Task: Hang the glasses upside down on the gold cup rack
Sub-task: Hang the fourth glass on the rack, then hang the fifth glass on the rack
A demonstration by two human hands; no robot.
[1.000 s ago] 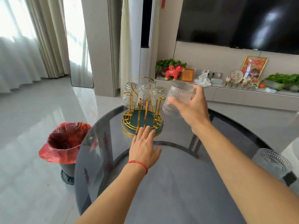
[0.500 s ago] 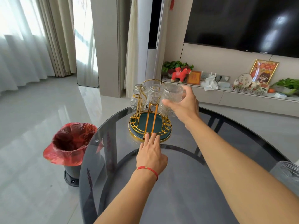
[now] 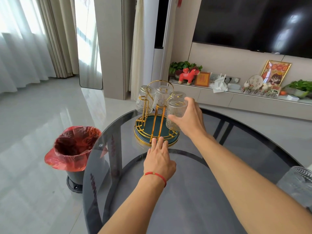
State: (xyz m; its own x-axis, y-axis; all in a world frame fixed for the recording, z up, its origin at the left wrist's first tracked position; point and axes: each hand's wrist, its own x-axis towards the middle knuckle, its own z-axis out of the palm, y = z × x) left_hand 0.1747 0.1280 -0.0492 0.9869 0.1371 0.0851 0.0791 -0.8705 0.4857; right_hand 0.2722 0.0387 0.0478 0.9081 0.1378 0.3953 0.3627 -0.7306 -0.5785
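Note:
The gold cup rack (image 3: pixel 157 130) with a round green base stands on the far part of the dark glass table (image 3: pixel 194 191). Three ribbed glasses hang upside down on its back prongs: one at the left (image 3: pixel 143 102), one in the middle (image 3: pixel 163 97), one at the right (image 3: pixel 177 96). My right hand (image 3: pixel 189 120) is shut on a fourth ribbed glass (image 3: pixel 175 114), held upside down over the rack's front right prong. My left hand (image 3: pixel 158 159) lies flat on the table, fingertips touching the rack's base rim. Another glass (image 3: pixel 298 184) stands at the right edge.
A bin with a red bag (image 3: pixel 74 149) stands on the floor left of the table. Behind the table runs a low TV shelf (image 3: pixel 244 100) with a red toy horse, plants and frames. A mirror leans by the curtains at the left.
My right hand carried the glass left and down from mid-air onto the rack's front right prong. My left hand slid forward until its fingers met the rack's base.

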